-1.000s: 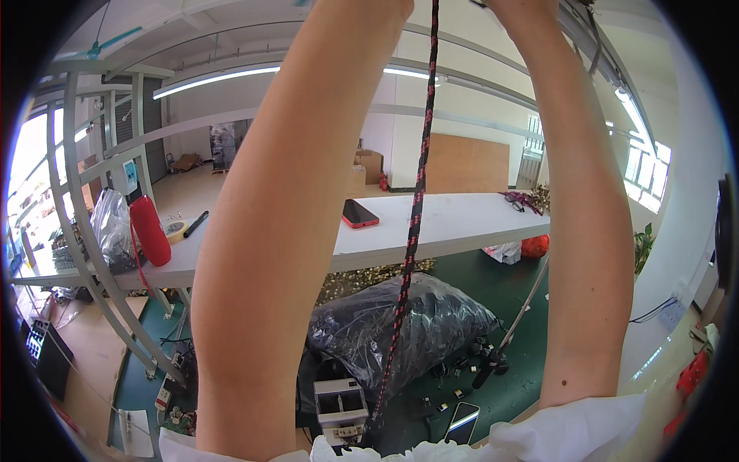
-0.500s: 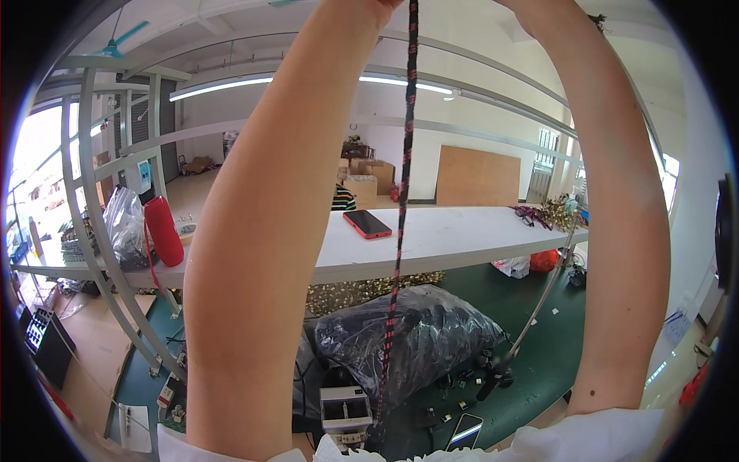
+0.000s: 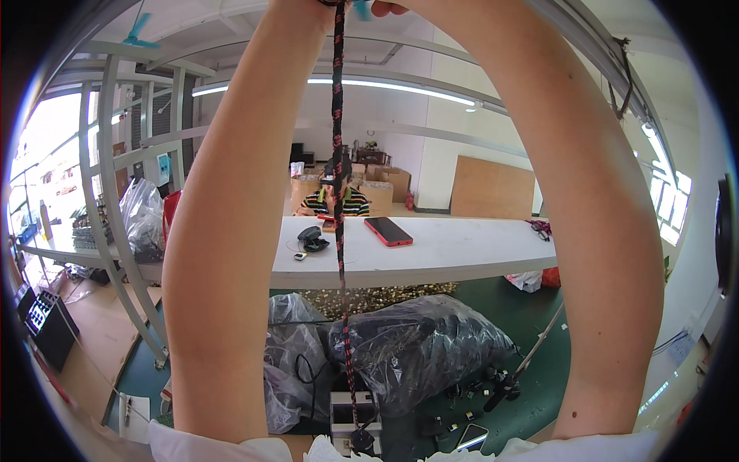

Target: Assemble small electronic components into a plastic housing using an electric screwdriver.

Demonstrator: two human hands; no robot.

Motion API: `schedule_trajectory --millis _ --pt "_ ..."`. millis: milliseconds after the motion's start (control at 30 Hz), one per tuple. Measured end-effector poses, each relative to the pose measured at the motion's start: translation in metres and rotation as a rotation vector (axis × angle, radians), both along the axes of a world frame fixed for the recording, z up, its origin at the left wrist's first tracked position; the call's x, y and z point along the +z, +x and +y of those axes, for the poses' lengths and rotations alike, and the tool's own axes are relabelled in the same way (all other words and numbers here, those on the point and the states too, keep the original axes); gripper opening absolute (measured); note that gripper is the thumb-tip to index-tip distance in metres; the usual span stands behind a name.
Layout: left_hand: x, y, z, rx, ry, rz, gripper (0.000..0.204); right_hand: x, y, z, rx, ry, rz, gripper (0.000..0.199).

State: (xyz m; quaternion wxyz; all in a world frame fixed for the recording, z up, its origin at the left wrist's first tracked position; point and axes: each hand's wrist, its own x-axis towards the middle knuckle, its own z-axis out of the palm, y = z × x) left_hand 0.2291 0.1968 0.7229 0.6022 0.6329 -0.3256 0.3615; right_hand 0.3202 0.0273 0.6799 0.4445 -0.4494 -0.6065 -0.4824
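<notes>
Both my arms reach up past the top edge. Only a sliver of my left hand (image 3: 314, 3) shows there, beside the top of a black braided cord (image 3: 337, 115) flecked with red. Some fingertips of my right hand (image 3: 389, 8) show just right of the cord; the rest is cut off or hidden. What either hand grips is out of sight. The cord hangs between my forearms to a dark rounded piece (image 3: 362, 440) near my chest, in front of a grey-white boxy device (image 3: 342, 404).
Ahead runs a white shelf (image 3: 454, 254) with a red-edged phone (image 3: 389, 231) and a black gadget (image 3: 312, 239). Beneath are dark plastic-wrapped bundles (image 3: 423, 343) on a green surface (image 3: 531, 331). Metal rails (image 3: 104, 200) stand left. A person in stripes (image 3: 350, 202) sits beyond the shelf.
The cord's upper part and both my hands have shifted left in the picture. My right fingertips have come into view near the cord. The seated person and black gadget now show between my arms.
</notes>
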Motion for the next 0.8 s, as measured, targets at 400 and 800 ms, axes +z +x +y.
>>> schedule_trajectory --millis 400,800 --pt "-0.097 -0.014 -0.115 0.771 0.008 -0.015 0.034 -0.031 0.018 -0.022 0.729 -0.244 -0.086 0.032" --pt "-0.106 -0.001 -0.099 0.848 0.213 0.029 0.039 -0.094 0.055 -0.014 0.201 -0.088 -0.087 0.024"
